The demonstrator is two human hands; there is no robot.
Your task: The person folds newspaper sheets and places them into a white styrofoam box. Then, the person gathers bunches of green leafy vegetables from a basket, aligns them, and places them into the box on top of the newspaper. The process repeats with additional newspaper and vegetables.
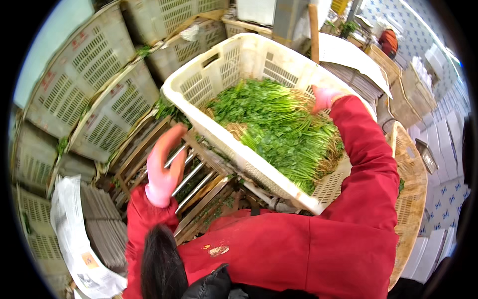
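A large cream plastic crate with slotted walls stands tilted in front of me. Bunches of leafy greens lie in it, with thin green stalks and pale brown roots. My right hand, in a pinkish glove, reaches over the crate's right side. Its fingers curl round the root ends of a bunch near the far right wall; the fingertips are partly hidden. Outside the crate's left side, my left hand is raised in an orange-pink glove. Its fingers are stretched and the thumb is apart, with nothing held.
Stacked slotted crates line the left side. A wooden rack with metal bars lies below my left hand. Stacked grey sheets stand at lower left, and a brown crate on the right. Another person is at far right.
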